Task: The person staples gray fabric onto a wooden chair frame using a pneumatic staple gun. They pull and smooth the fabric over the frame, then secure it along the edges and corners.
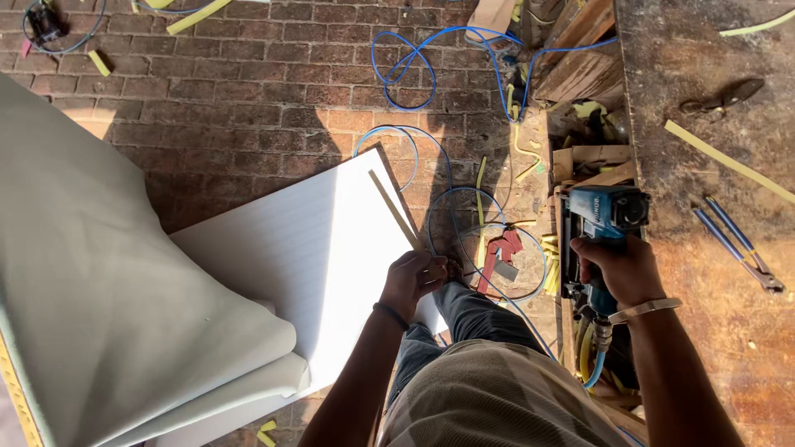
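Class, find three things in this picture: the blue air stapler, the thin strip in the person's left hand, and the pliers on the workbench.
Stapler [607,213]: head view, on its blue body.
Strip [394,209]: head view, mid-length, over the white sheet.
Pliers [734,239]: head view, on the blue handles.

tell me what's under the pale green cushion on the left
The pale green fabric cushion lies over one end of a white flat foam sheet, which rests on red brick paving. Whatever else is beneath stays covered.
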